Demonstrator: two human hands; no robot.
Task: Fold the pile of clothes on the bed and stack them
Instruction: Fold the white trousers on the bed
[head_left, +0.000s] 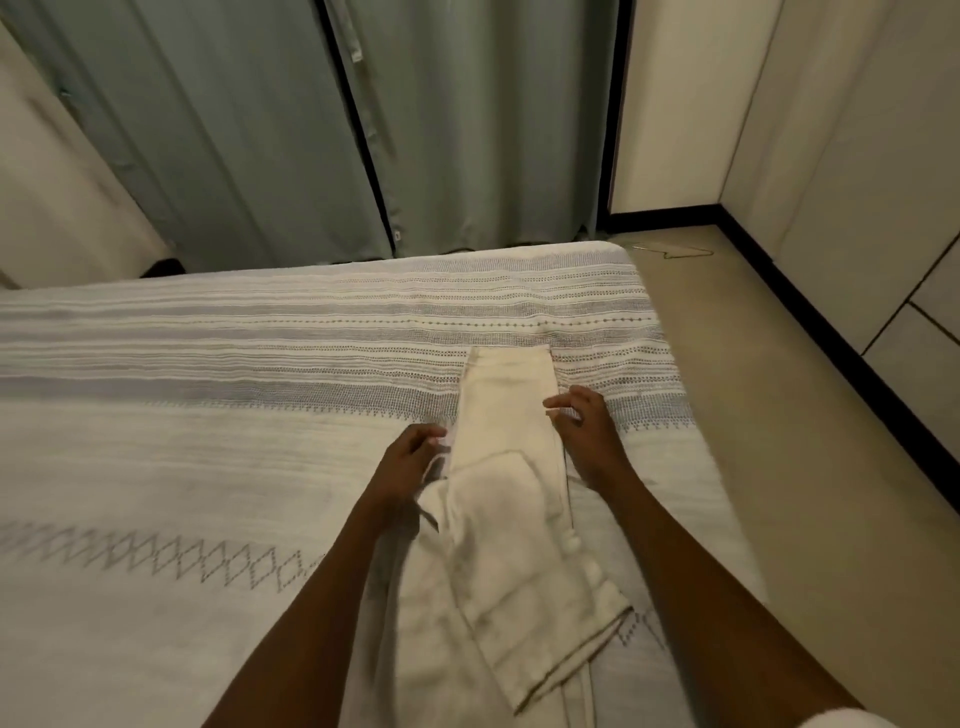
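bed (208, 467) fills the lower left and centre, covered by a pale woven spread with grey stripe bands and a zigzag row; its near and left edges are cut off by the frame. grey-green curtains (260, 130) hang behind the far edge, their tops out of view. cream cupboard doors (857, 156) stand at right, only partly in frame. beige floor (753, 364) runs along the bed's right side. cream trousers (511, 499) lie lengthwise near the bed's right edge, folded into a long narrow strip; the near end blends into other pale cloth under it, and where one piece stops is hard to make out. left hand (410, 462) is at the strip's left edge, fingers curled around a fold of white cloth, fingertips partly hidden. right hand (584, 426) sits at the strip's right edge, fingers spread and loose, gripping nothing; contact with the cloth is unclear. a thin cord-like thing on the floor is too small to identify.
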